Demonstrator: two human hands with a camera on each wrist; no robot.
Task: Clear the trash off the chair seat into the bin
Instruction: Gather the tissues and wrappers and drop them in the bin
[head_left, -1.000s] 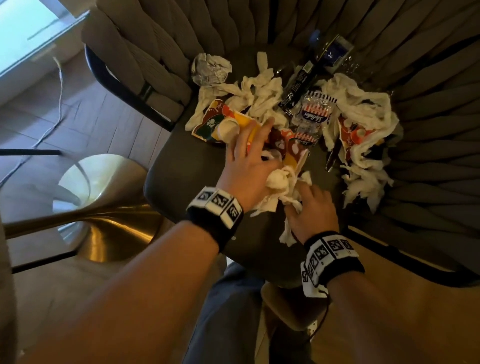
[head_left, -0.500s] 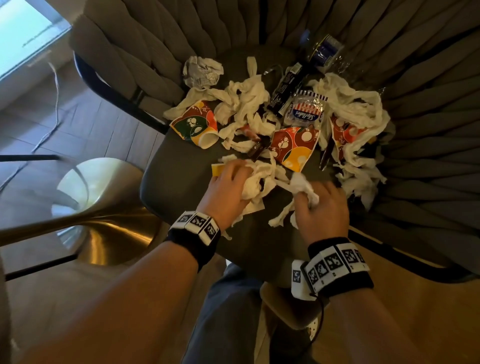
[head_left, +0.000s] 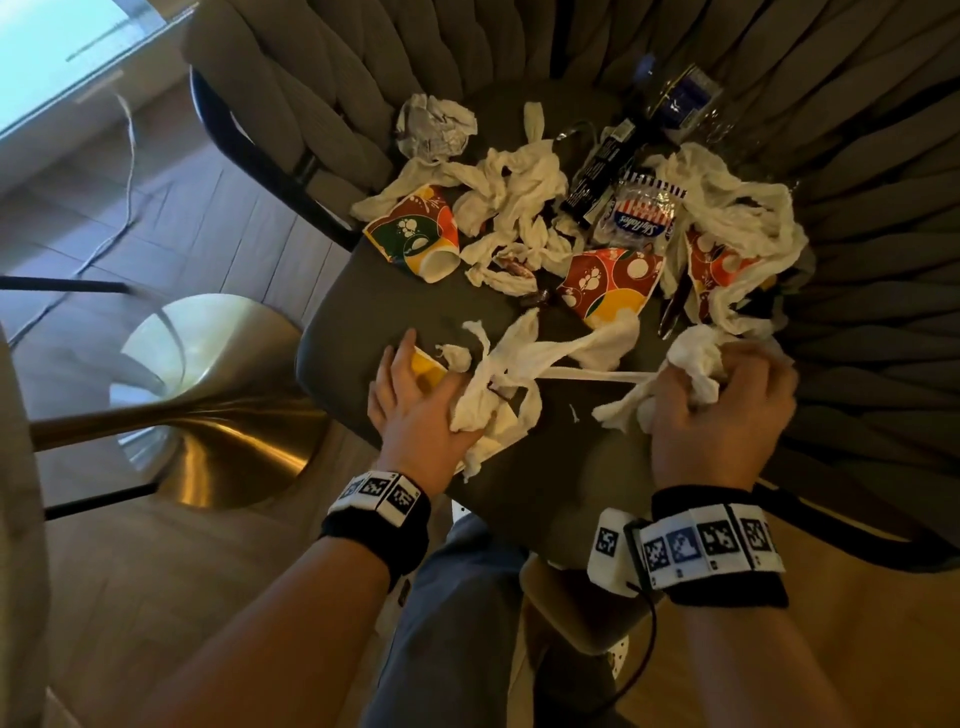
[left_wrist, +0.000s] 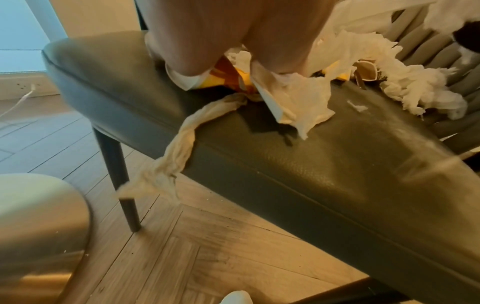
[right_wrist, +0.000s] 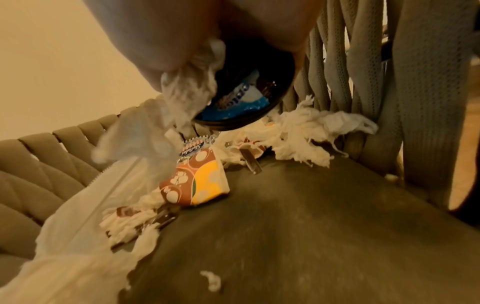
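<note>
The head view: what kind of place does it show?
Probably a home dining or living room: an upholstered chair with a dark chair seat, wood-pattern floor, a brass pedestal base beside it.

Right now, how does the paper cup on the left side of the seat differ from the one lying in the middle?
The left cup keeps some round shape, with its white mouth open toward the front edge; the middle cup is crushed flat. The left cup shows a green patch; the middle cup is mostly red and yellow. A tissue strip lies over the middle cup's lower edge; the left cup's front is uncovered. Both are patterned, lie on the seat, and are in neither hand.
</note>
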